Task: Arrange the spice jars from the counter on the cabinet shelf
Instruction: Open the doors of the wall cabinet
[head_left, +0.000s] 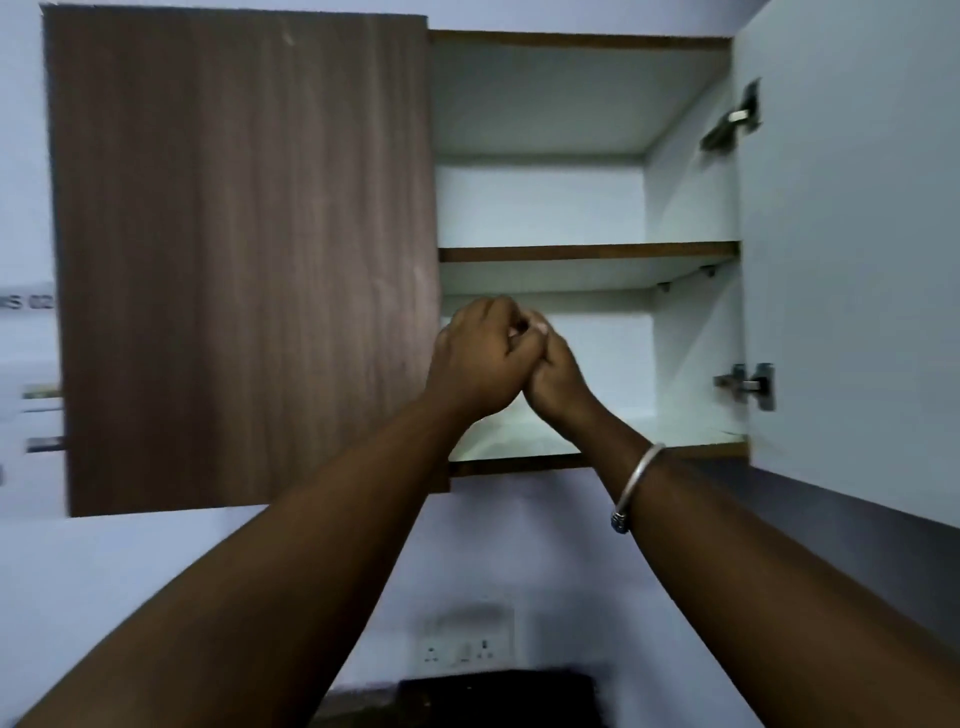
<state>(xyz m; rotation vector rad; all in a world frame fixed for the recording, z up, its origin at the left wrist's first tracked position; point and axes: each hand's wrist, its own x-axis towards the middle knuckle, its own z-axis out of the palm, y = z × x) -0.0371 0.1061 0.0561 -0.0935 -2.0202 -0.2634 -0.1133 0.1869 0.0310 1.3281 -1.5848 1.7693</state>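
Observation:
No spice jar shows anywhere in view. My left hand (483, 364) and my right hand (558, 379) are raised and pressed together, fingers curled around each other, in front of the lower compartment of the open wall cabinet. I see nothing held between them. The bottom shelf (649, 431) behind them is bare and white. The middle shelf (587, 252) above also carries nothing.
The cabinet's brown left door (244, 260) is closed; the white-backed right door (852, 260) stands swung open, with hinges on its inner side. A wall socket (465, 649) sits below the cabinet, and a dark object (498, 696) lies at the bottom edge.

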